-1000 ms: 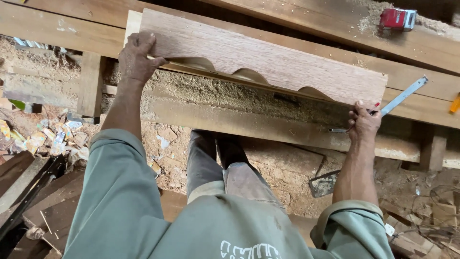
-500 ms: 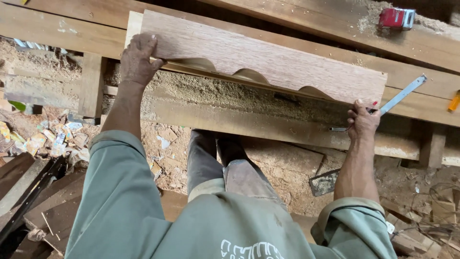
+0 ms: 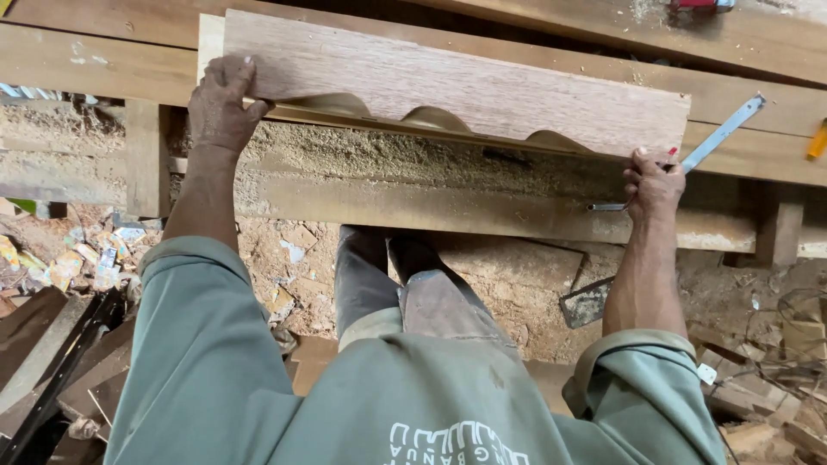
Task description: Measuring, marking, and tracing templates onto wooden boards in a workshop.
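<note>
two hands (image 3: pixel 220 108) (image 3: pixel 652 185), scalloped board (image 3: pixel 448 86)

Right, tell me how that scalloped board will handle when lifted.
The board probably stays stiff: it spans between the left hand and right hand without visible sag. It looks fairly heavy, being long solid wood. The thin points between the scallops might chip if knocked against the bench.

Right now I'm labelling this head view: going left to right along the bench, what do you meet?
Left hand → reddish-brown wooden board with a scalloped lower edge → right hand → flat silver metal ruler → yellow tool at the edge.
</note>
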